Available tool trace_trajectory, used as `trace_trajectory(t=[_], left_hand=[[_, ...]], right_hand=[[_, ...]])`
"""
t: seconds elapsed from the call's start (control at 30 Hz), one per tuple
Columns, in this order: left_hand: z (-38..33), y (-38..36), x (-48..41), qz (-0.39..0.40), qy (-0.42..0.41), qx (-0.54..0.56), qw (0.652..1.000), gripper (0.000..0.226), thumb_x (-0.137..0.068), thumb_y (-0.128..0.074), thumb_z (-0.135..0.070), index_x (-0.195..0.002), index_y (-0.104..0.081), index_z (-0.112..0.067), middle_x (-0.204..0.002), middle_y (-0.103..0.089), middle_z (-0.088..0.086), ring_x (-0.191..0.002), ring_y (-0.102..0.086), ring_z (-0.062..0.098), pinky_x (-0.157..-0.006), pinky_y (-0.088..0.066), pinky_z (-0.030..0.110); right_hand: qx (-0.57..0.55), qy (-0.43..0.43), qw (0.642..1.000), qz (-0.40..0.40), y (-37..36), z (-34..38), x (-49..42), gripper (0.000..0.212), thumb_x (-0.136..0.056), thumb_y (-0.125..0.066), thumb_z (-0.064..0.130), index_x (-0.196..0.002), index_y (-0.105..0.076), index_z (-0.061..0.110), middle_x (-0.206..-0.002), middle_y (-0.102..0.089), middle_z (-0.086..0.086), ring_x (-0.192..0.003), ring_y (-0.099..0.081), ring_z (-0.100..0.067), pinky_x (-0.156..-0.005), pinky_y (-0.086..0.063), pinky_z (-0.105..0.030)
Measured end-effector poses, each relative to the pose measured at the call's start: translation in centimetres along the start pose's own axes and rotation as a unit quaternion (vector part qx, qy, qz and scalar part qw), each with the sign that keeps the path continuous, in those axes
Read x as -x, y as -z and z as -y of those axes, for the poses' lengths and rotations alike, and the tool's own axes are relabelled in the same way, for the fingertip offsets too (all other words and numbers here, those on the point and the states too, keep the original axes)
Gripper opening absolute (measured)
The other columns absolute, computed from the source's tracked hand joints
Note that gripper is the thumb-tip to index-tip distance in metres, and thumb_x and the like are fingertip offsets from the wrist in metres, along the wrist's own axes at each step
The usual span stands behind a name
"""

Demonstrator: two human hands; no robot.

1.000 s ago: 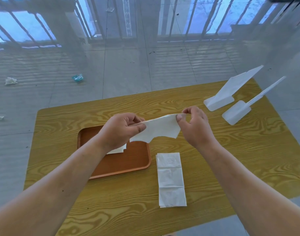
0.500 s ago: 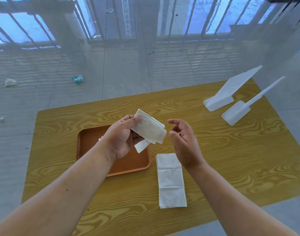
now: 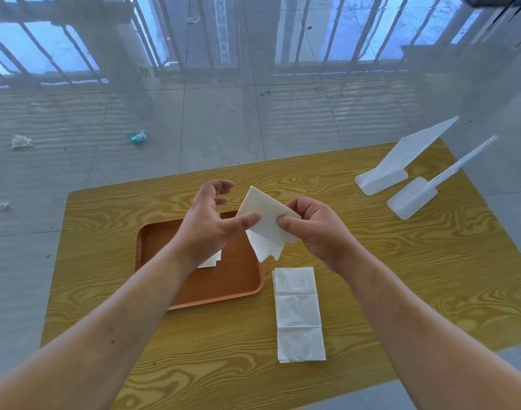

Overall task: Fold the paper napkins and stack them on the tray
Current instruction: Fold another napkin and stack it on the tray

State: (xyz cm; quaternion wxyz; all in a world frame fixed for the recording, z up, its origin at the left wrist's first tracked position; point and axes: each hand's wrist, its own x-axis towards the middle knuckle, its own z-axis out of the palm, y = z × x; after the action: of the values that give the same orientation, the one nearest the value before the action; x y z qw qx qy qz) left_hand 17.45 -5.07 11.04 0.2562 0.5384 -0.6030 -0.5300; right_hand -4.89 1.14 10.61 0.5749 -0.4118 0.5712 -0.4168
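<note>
The right grip is clamped on the napkin, thumb against fingers, holding it in the air just to its left. Loose layers fan out below the pinch. The left grip is spread apart, with only its thumb touching the napkin's edge.

The fanned corners probably need squaring first. Then the left thumb can press the crease, running away from the pinch. The napkin should land edge to edge on the stack in the tray under the left grip. A flat sheet waits on the table below the right grip.

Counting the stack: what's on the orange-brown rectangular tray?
Only a corner of a white folded paper napkin shows on the orange-brown tray, below the left hand, which covers the rest; the count cannot be told.
</note>
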Motion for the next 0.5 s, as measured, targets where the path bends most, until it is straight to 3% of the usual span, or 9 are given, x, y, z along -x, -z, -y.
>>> trace_trajectory(t=[0.07,0.1,0.2,0.27,0.33,0.5], left_hand=[[-0.3,0.5,-0.4,0.060,0.004,-0.002,0.998,0.097,-0.059,-0.092,-0.068,-0.141,-0.045,-0.048,-0.159,-0.043,-0.014,-0.145,-0.038,0.004,-0.113,-0.035,0.032],[-0.3,0.6,-0.6,0.102,0.024,0.038,0.994,0.099,-0.062,-0.094,-0.063,-0.146,-0.047,-0.042,-0.161,-0.046,-0.010,-0.147,-0.040,0.007,-0.115,-0.037,0.035],[-0.7,0.5,-1.0,0.178,0.060,0.134,0.973,0.061,-0.081,-0.090,-0.036,-0.131,-0.067,-0.012,-0.129,-0.075,0.010,-0.116,-0.071,0.025,-0.096,-0.059,0.043],[-0.9,-0.1,-0.6,0.131,0.072,0.185,0.971,0.037,-0.081,-0.088,-0.031,-0.107,-0.075,-0.007,-0.106,-0.081,0.010,-0.096,-0.076,0.024,-0.081,-0.063,0.035],[-0.6,-0.8,-0.3,0.076,0.084,0.222,0.968,0.027,-0.079,-0.085,-0.030,-0.094,-0.073,-0.011,-0.097,-0.080,0.008,-0.089,-0.076,0.023,-0.076,-0.065,0.035],[0.7,-1.5,0.6,0.023,0.113,0.230,0.966,0.013,-0.094,-0.078,-0.022,-0.097,-0.073,-0.010,-0.098,-0.080,0.011,-0.086,-0.075,0.025,-0.074,-0.065,0.041]], right_hand=[[-0.035,-0.008,0.999,0.022,0.1,0.4,0.0,0.009,-0.084,-0.071,0.019,-0.091,-0.070,0.013,-0.085,-0.069,-0.003,-0.079,-0.063,-0.017,-0.071,-0.051,-0.029],[-0.061,-0.013,0.997,0.033,0.2,0.6,-0.1,0.005,-0.084,-0.071,0.018,-0.089,-0.070,0.015,-0.086,-0.069,-0.004,-0.082,-0.064,-0.019,-0.073,-0.053,-0.031],[-0.149,-0.030,0.988,0.039,0.3,0.8,-0.2,0.010,-0.084,-0.071,0.013,-0.094,-0.069,0.014,-0.092,-0.073,-0.005,-0.088,-0.069,-0.022,-0.076,-0.060,-0.036],[-0.210,-0.042,0.977,0.009,0.1,0.9,-0.2,0.029,-0.086,-0.072,0.014,-0.113,-0.068,0.004,-0.100,-0.073,-0.009,-0.091,-0.070,-0.025,-0.078,-0.060,-0.040],[-0.258,-0.057,0.964,-0.018,-0.4,0.6,-0.1,0.043,-0.094,-0.070,0.016,-0.132,-0.062,-0.001,-0.111,-0.072,-0.014,-0.098,-0.070,-0.029,-0.082,-0.060,-0.045],[-0.247,-0.128,0.960,-0.010,-2.1,-1.2,-0.1,0.035,-0.102,-0.065,0.018,-0.134,-0.065,0.004,-0.122,-0.073,-0.021,-0.105,-0.072,-0.032,-0.087,-0.061,-0.050]])
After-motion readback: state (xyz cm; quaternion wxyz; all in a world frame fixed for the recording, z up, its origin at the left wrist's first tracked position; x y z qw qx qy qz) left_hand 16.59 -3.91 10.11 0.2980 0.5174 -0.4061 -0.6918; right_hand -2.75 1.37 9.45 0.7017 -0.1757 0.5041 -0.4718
